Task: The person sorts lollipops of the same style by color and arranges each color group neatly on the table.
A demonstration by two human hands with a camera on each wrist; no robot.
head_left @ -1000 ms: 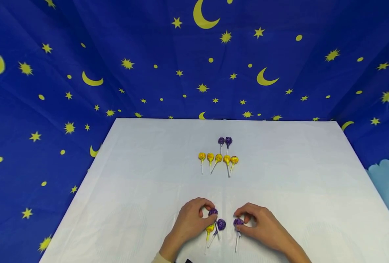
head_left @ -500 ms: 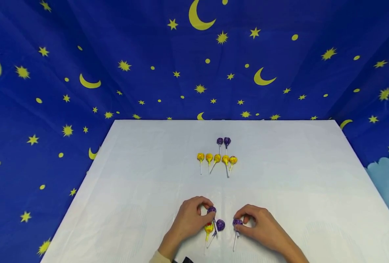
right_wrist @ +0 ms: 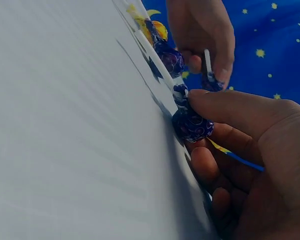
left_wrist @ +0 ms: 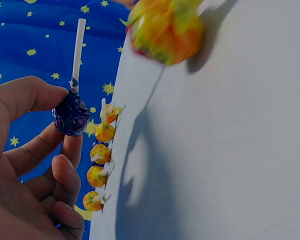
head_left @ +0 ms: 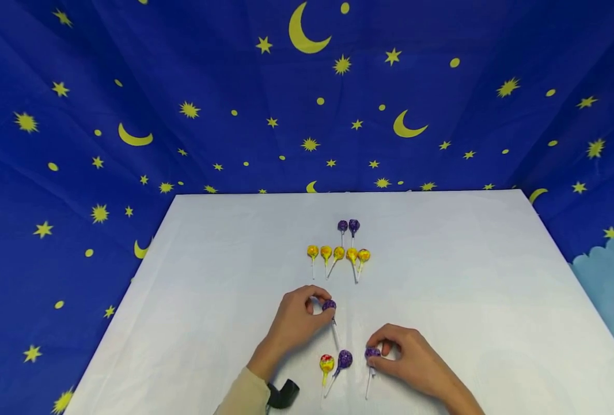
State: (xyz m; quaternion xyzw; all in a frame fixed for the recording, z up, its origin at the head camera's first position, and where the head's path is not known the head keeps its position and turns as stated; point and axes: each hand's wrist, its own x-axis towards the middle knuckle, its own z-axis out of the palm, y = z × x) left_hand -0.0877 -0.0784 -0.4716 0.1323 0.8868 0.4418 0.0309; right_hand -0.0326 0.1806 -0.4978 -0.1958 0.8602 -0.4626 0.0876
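My left hand (head_left: pixel 296 317) pinches a purple-wrapped lollipop (left_wrist: pixel 71 114) by its head between thumb and fingers, raised off the table. At the near right, my right hand (head_left: pixel 408 357) pinches another purple lollipop (right_wrist: pixel 192 125) close to the tabletop, its white stick pointing toward the near edge. Between the hands lie a yellow-and-red lollipop (head_left: pixel 326 363) and a purple lollipop (head_left: pixel 345 359), side by side. Farther back, several yellow lollipops (head_left: pixel 338 253) form a row, and two purple lollipops (head_left: pixel 354 226) lie behind it.
The white table (head_left: pixel 208 259) has blue star-and-moon cloth (head_left: pixel 359 86) behind it and along its sides. A black strap-like piece (head_left: pixel 284 393) sits at my left wrist beside the beige sleeve (head_left: pixel 246 395).
My left hand has lifted its purple lollipop away from the near pair and moved it forward toward the yellow row. The right hand stays in nearly the same place. The head view has shifted slightly.
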